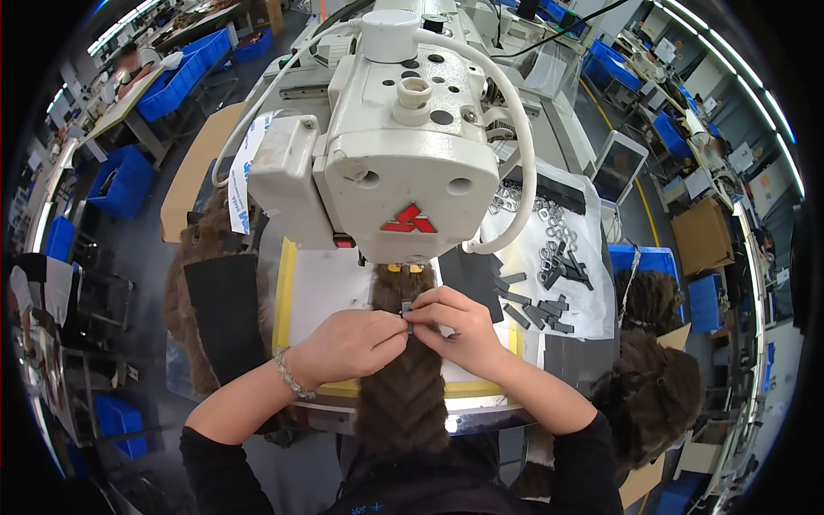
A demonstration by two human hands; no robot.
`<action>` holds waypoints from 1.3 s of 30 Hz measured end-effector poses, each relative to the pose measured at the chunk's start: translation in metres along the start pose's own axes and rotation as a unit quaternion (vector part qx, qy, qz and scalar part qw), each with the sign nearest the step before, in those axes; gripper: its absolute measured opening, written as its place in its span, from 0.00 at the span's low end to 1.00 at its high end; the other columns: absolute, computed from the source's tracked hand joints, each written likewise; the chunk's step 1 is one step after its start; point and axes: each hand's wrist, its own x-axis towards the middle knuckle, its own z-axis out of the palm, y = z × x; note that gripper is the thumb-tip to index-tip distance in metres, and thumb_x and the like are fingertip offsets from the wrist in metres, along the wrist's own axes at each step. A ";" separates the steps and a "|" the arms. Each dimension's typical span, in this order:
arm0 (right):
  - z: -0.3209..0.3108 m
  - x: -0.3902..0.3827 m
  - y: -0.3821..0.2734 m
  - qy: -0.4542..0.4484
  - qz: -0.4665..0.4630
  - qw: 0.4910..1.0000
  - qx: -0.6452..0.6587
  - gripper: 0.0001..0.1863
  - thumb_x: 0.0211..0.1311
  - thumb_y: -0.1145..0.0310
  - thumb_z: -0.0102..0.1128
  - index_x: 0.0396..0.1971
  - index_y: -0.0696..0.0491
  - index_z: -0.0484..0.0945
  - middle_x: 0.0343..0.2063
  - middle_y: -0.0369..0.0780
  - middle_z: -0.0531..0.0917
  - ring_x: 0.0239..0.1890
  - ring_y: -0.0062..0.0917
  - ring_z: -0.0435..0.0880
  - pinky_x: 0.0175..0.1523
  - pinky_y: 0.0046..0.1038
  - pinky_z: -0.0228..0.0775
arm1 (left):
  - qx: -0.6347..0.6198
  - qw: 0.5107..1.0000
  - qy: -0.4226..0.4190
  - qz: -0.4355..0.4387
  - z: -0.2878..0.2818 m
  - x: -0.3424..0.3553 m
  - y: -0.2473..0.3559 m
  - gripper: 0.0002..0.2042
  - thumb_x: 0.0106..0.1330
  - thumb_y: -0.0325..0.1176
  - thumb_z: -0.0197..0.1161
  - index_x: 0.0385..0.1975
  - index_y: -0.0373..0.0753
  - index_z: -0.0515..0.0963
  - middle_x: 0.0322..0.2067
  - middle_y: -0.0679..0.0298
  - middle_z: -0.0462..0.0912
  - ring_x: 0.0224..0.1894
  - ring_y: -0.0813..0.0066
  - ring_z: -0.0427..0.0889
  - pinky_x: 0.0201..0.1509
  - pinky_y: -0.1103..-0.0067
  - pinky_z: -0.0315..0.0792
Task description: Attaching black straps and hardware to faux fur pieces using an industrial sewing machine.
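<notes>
A long strip of brown fur [400, 405] runs from the sewing machine head [403, 163] down over the table's near edge. On its upper part lies a small dark strap piece [407, 306], just in front of the machine's needle area. My left hand [356, 345], with a beaded bracelet at the wrist, pinches this piece from the left, fingers closed. From the right, the thumb and index finger of my right hand [459, 328] close on the same piece. Fingertips partly cover it, so I cannot tell whether a metal ring is on it.
Several short black strap pieces [541, 312] and a pile of metal rings [556, 233] lie on white sheeting at right. A black panel [225, 313] rests on brown fur at left. Yellow tape [286, 296] edges the white work plate. More fur [657, 399] hangs at lower right.
</notes>
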 end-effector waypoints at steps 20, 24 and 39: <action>0.010 0.003 0.037 -0.055 -0.088 0.982 -0.155 0.08 0.45 0.80 0.68 0.29 0.58 0.80 0.41 0.41 0.84 0.32 0.29 0.86 0.35 0.24 0.80 | 0.083 0.987 -0.056 0.127 0.034 -0.005 -0.047 0.05 0.43 0.26 0.58 0.22 0.36 0.72 0.20 0.66 0.68 0.22 0.75 0.70 0.26 0.82 0.67; 0.009 0.006 0.035 0.008 -0.004 0.995 -0.102 0.09 0.45 0.82 0.67 0.29 0.59 0.79 0.38 0.42 0.85 0.33 0.28 0.86 0.37 0.24 0.80 | 0.135 0.984 -0.034 0.116 0.037 -0.005 -0.050 0.06 0.49 0.26 0.59 0.27 0.37 0.75 0.21 0.69 0.69 0.23 0.78 0.70 0.26 0.85 0.64; 0.009 0.023 0.041 0.050 0.155 0.980 -0.110 0.08 0.45 0.80 0.70 0.29 0.57 0.84 0.29 0.40 0.86 0.32 0.26 0.85 0.40 0.23 0.74 | 0.171 0.977 -0.021 0.123 0.037 -0.012 -0.051 0.09 0.51 0.30 0.60 0.32 0.37 0.79 0.19 0.73 0.68 0.22 0.83 0.67 0.24 0.84 0.61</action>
